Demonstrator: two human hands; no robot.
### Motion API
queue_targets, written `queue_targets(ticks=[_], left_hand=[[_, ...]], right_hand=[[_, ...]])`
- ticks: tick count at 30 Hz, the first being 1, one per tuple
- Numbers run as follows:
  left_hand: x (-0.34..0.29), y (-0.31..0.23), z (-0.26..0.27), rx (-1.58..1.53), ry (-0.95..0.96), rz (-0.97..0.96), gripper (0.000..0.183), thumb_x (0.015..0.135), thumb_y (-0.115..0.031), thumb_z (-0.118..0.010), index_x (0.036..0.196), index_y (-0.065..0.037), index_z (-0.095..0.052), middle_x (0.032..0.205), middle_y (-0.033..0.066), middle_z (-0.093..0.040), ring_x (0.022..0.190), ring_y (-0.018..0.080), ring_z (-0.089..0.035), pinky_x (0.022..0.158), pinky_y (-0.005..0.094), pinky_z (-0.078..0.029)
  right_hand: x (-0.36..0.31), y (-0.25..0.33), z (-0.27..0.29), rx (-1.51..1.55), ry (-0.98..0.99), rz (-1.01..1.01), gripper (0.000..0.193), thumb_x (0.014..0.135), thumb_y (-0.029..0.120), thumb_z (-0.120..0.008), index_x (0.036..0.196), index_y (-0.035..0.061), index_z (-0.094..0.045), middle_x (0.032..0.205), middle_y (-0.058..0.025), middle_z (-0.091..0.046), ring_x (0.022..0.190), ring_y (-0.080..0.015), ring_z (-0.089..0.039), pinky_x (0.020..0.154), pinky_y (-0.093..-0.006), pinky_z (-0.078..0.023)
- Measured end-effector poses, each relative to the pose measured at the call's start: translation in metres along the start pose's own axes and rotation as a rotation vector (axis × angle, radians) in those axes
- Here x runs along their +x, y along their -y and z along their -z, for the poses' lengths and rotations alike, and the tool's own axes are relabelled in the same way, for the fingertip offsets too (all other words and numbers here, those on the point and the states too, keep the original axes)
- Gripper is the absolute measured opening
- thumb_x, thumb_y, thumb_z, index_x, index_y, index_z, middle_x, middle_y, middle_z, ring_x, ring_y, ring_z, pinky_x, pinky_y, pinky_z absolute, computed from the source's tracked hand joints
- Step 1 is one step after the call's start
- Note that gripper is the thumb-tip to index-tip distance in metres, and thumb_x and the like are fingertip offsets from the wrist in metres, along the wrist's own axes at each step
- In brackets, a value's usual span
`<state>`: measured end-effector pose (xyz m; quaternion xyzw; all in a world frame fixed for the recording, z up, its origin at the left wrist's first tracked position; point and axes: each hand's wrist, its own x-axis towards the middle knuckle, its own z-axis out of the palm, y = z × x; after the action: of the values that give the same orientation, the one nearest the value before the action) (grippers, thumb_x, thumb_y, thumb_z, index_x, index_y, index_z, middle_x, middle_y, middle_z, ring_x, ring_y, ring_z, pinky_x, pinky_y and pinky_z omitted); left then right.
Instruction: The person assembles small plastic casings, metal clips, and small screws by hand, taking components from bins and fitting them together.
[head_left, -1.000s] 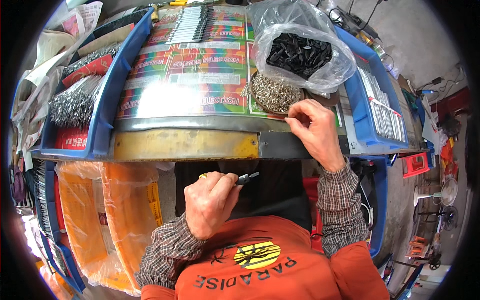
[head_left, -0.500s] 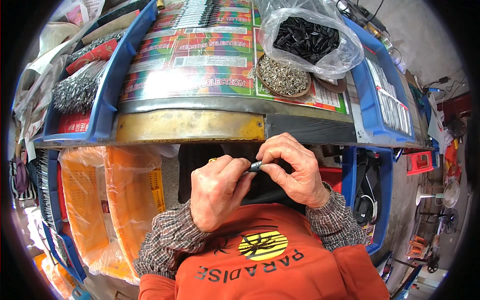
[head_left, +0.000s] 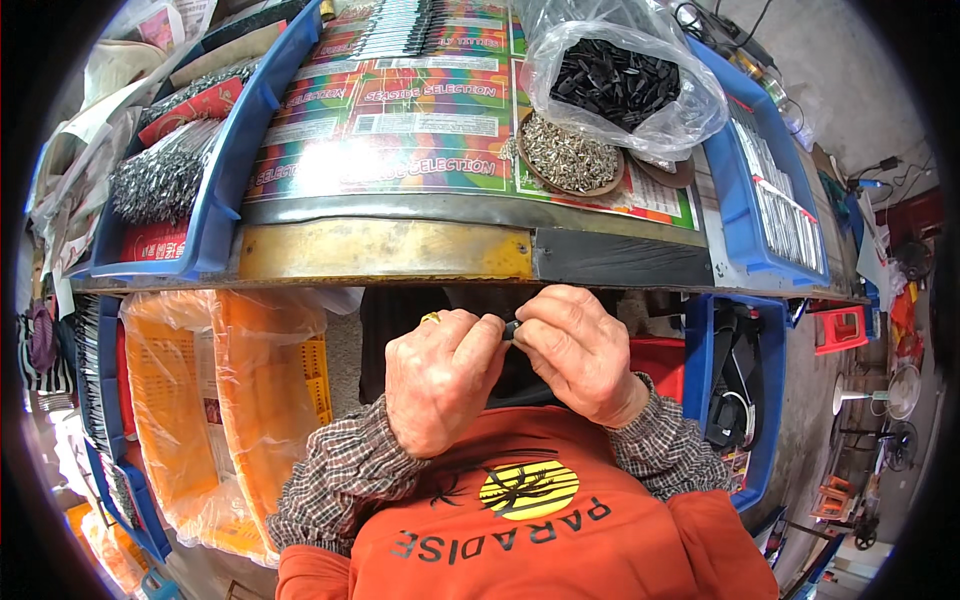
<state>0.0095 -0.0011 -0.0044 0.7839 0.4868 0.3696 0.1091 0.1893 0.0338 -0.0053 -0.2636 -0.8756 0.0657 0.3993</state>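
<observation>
In front of my chest, just below the bench edge, my left hand [head_left: 438, 375] and my right hand [head_left: 580, 350] meet fingertip to fingertip. Both are closed in a pinch around one small dark cylindrical piece [head_left: 512, 328]. Only a short bit of it shows between the fingers, and the rest is covered. A yellow ring sits on a finger of the left hand. On the bench beyond are a clear plastic bag [head_left: 545, 90] of black plastic parts [head_left: 615, 80] and a round brown dish [head_left: 535, 180] heaped with small silver metal parts [head_left: 570, 155].
A blue bin [head_left: 205, 225] of thin metal pieces stands at the bench's left; another blue bin [head_left: 735, 215] with bundled strips stands right. Metal rods [head_left: 395, 28] lie on the far bench. Orange plastic-lined crates [head_left: 235, 400] sit lower left, a blue crate [head_left: 765, 420] lower right.
My right fingers have drawn in over the dark piece, so less of it shows. My right hand has turned and dropped slightly; the left hand barely moved.
</observation>
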Motion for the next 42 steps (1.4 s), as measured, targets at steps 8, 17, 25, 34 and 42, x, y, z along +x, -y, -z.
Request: queue_targets(ticks=[8,17,25,34,42], left_hand=[[0.011,0.007,0.004,-0.053,-0.025,-0.004,0.023,0.07,-0.001,-0.073,0.089,-0.003,-0.062,0.075,0.0097,-0.06,0.063,0.0272,-0.06,0.057,0.0365,-0.048],[0.063,0.062,0.025,0.146,-0.037,0.023,0.013,0.077,-0.006,-0.07,0.087,-0.002,-0.063,0.076,0.0135,-0.062,0.07,0.0314,-0.062,0.062,0.0385,-0.048],[0.135,0.153,0.026,0.393,-0.073,0.059,0.019,0.078,-0.008,-0.068,0.09,-0.004,-0.054,0.079,0.0156,-0.064,0.071,0.0347,-0.062,0.063,0.0428,-0.046],[0.188,0.214,0.02,0.414,-0.062,0.076,0.015,0.077,-0.006,-0.063,0.091,-0.005,-0.057,0.088,0.0152,-0.058,0.085,0.037,-0.059,0.073,0.0453,-0.046],[0.206,0.226,0.011,0.445,-0.087,0.033,0.015,0.079,-0.009,-0.065,0.094,-0.009,-0.064,0.091,0.0118,-0.061,0.092,0.0334,-0.058,0.079,0.0434,-0.047]], right_hand=[[0.004,-0.008,0.006,0.313,-0.12,-0.362,0.018,0.076,-0.002,-0.071,0.092,-0.0013,-0.064,0.09,-0.0134,-0.064,0.075,-0.0254,-0.063,0.061,-0.0314,-0.052],[0.014,-0.044,0.017,0.116,-0.257,-0.342,0.011,0.079,-0.004,-0.068,0.088,-0.0007,-0.064,0.083,-0.0101,-0.064,0.071,-0.021,-0.062,0.061,-0.0298,-0.049],[0.013,-0.053,0.007,0.198,-0.238,-0.414,0.008,0.081,-0.002,-0.068,0.088,-0.0006,-0.064,0.082,-0.0084,-0.063,0.066,-0.0154,-0.059,0.055,-0.0257,-0.047],[0.016,-0.055,0.007,0.186,-0.196,-0.367,0.013,0.075,-0.003,-0.069,0.085,0.0011,-0.062,0.08,-0.0092,-0.064,0.069,-0.025,-0.061,0.061,-0.0336,-0.049],[0.018,-0.056,0.008,0.17,-0.158,-0.349,0.015,0.073,-0.004,-0.069,0.085,0.0013,-0.062,0.079,-0.0104,-0.063,0.069,-0.0272,-0.061,0.063,-0.0356,-0.049]])
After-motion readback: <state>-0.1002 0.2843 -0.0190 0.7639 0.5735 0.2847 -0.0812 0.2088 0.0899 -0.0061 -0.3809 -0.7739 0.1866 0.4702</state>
